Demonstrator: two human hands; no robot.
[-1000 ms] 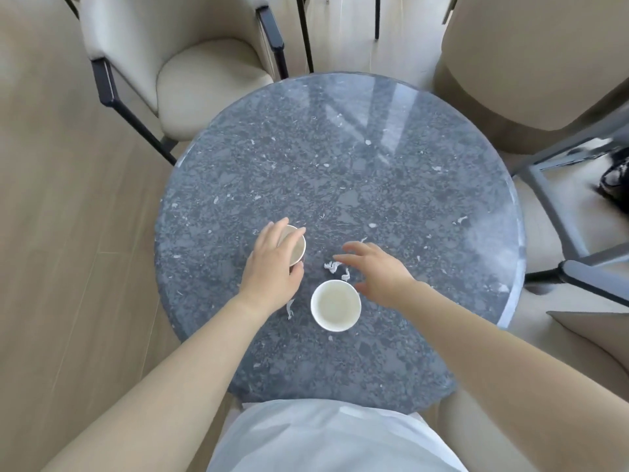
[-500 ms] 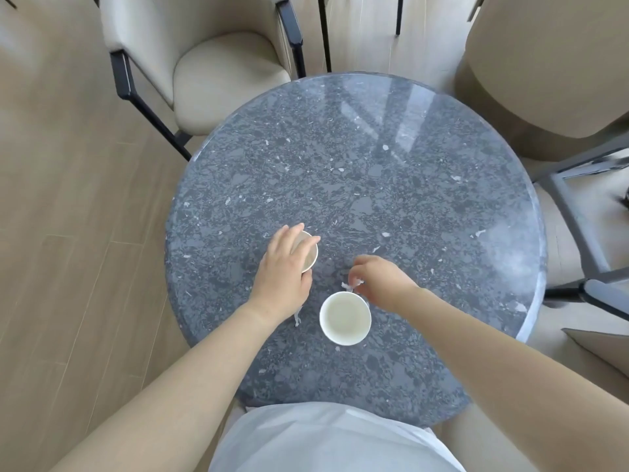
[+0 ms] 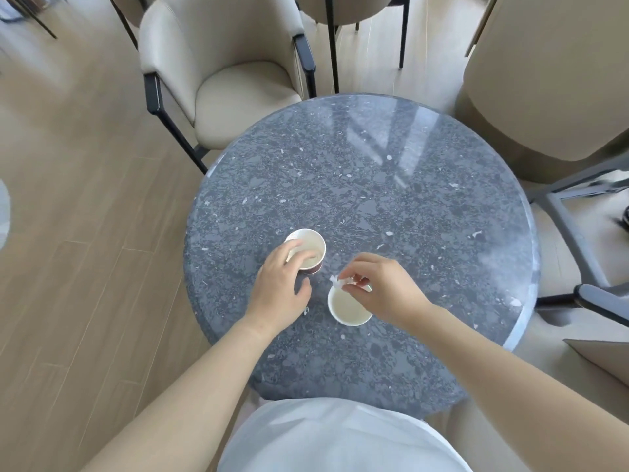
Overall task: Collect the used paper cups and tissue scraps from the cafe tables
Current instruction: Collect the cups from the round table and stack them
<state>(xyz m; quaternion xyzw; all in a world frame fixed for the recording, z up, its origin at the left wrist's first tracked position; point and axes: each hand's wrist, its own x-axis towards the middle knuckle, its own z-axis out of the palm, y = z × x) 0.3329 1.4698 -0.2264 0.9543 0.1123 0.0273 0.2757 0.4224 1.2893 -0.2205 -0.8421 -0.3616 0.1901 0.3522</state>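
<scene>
Two white paper cups stand on a round grey stone table (image 3: 391, 185). My left hand (image 3: 277, 294) grips the far cup (image 3: 311, 247), fingers over its rim, tilting it a little. The near cup (image 3: 343, 306) stands upright and looks empty. Just above its rim my right hand (image 3: 381, 287) pinches a small white tissue scrap (image 3: 337, 282) between thumb and fingers. Another tiny tissue scrap (image 3: 305, 311) lies on the table beside my left wrist.
A beige armchair (image 3: 231, 83) with black arms stands at the table's far left. Another large beige chair (image 3: 551, 83) stands at the far right, and a grey metal chair frame (image 3: 578, 233) sits on the right. Wooden floor lies to the left.
My right hand has picked the tissue scrap off the table and lifted it over the near cup's rim. My left hand has kept its hold on the far cup.
</scene>
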